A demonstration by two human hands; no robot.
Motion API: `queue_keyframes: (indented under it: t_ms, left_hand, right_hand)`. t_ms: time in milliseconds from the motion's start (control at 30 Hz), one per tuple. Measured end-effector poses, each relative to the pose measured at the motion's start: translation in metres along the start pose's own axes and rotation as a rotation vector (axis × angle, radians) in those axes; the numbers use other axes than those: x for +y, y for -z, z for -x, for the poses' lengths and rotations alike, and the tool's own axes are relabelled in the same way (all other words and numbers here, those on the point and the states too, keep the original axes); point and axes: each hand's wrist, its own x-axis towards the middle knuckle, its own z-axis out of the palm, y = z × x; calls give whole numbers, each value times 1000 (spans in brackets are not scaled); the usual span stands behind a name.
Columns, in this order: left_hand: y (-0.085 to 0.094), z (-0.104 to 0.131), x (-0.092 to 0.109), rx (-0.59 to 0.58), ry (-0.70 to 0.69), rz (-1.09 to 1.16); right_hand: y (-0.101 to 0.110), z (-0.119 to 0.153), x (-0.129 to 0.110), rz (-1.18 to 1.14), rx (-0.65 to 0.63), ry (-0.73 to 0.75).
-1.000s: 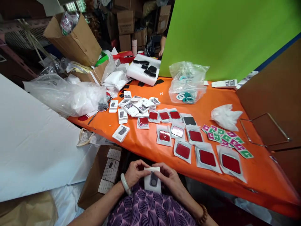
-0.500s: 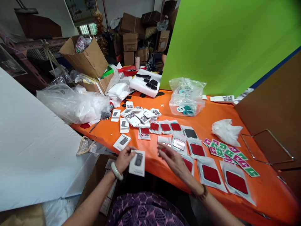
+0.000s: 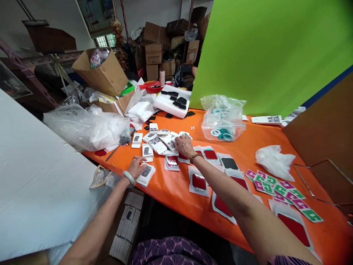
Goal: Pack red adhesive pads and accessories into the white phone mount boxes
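Note:
My left hand point(image 3: 136, 168) rests by the table's near edge, its fingers apart and touching a small stack of flat white boxes point(image 3: 146, 176) printed "MAGNETIC" with a dark ring-shaped picture. Farther in, my right hand point(image 3: 184, 145) reaches onto the pile of similar white boxes point(image 3: 157, 145), fingers bent down at its right side. The fingertips there are hidden, so a grip on a box cannot be made out. Just beyond my left hand stands another white box point(image 3: 147, 151). Dark red square pads point(image 3: 199, 181) on pale wrappers lie under and beside my right forearm.
Clear bags with teal rings point(image 3: 223, 129), a crumpled white bag point(image 3: 275, 162) and pink-green stickers point(image 3: 281, 188) lie on the orange table point(image 3: 171, 184). A large plastic bag point(image 3: 88, 125) sits left. Below the edge, a carton holds packed white boxes point(image 3: 128, 221). A green panel point(image 3: 270, 55) stands behind.
My left hand has moved left and laid its white box on the one at the table edge. My right hand has gone from above the pads forward to the box pile.

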Motion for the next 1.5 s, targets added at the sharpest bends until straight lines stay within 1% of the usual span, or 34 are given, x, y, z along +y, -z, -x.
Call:
queue_keyframes:
  t_ms: [67, 133, 167, 233, 300, 333, 367, 400, 433, 500, 567, 600, 633, 667, 700, 733, 767, 800, 867, 933, 1000, 1067, 1133, 1200, 1300, 1367, 1433, 1500]
  left_hand:
    - [0, 9, 6, 36, -16, -14]
    - [-5, 22, 15, 84, -52, 31]
    - [-9, 29, 19, 101, -68, 89]
    - [-22, 45, 28, 92, -79, 256]
    - [-38, 59, 36, 35, -57, 419]
    - [-46, 65, 39, -1, -43, 489]
    - [-55, 71, 41, -44, -24, 556]
    - [-63, 77, 43, -102, 5, 626]
    - [-70, 82, 44, -177, 44, 705]
    - [-85, 94, 45, -362, 149, 868]
    - [-96, 107, 45, -533, 275, 998]
    - [-101, 113, 45, -597, 335, 1045]
    - [-105, 118, 44, -645, 387, 1080]
    - [-107, 123, 43, -681, 432, 1106]
    - [-109, 127, 42, -698, 468, 1128]
    - [-110, 130, 40, -697, 495, 1149]
    - [-110, 131, 39, -687, 520, 1170]
    - [-110, 132, 38, -675, 541, 1193]
    - [-107, 133, 35, -665, 581, 1251]
    - [-104, 133, 31, -678, 603, 1305]
    - [-101, 134, 27, -687, 610, 1357]
    - [-101, 135, 22, -695, 622, 1402]
    - [-101, 137, 17, -693, 639, 1430]
    - [-102, 139, 14, -682, 653, 1438]
    - [-103, 141, 13, -684, 652, 1431]
    - [-103, 142, 14, -689, 639, 1428]
    - [-102, 143, 15, -696, 625, 1430]
    - [-102, 144, 14, -700, 615, 1439]
  right_hand:
    - [1, -3, 2, -1, 2, -16]
    - [12, -4, 8, -1, 19, -34]
    - [22, -2, 11, -3, 48, -54]
    - [46, 7, 17, -56, 177, -110]
    - [71, 28, 19, -216, 323, -162]
    - [82, 42, 17, -337, 341, -171]
    - [90, 59, 13, -472, 299, -177]
    - [96, 77, 6, -616, 207, -177]
    - [98, 97, -1, -763, 93, -174]
    - [95, 133, -17, -991, -134, -184]
    - [83, 159, -25, -1081, -329, -152]
    - [76, 167, -24, -1073, -388, -125]
    - [68, 171, -18, -1032, -399, -103]
    - [61, 171, -9, -957, -363, -91]
    - [53, 169, 4, -859, -296, -86]
    - [46, 165, 17, -734, -205, -91]
    - [40, 160, 31, -600, -146, -85]
    - [34, 154, 43, -464, -131, -70]
    - [23, 144, 60, -235, -160, -33]
    - [15, 136, 65, -120, -196, -17]
    - [11, 132, 64, -110, -204, -22]
    - [11, 132, 60, -144, -207, -23]
    - [15, 133, 57, -187, -208, -22]
    - [21, 134, 57, -282, -196, -36]
    - [29, 133, 58, -382, -166, -74]
    - [30, 130, 60, -324, -186, -73]
    - [29, 128, 62, -257, -232, -61]
    - [27, 126, 63, -250, -275, -57]
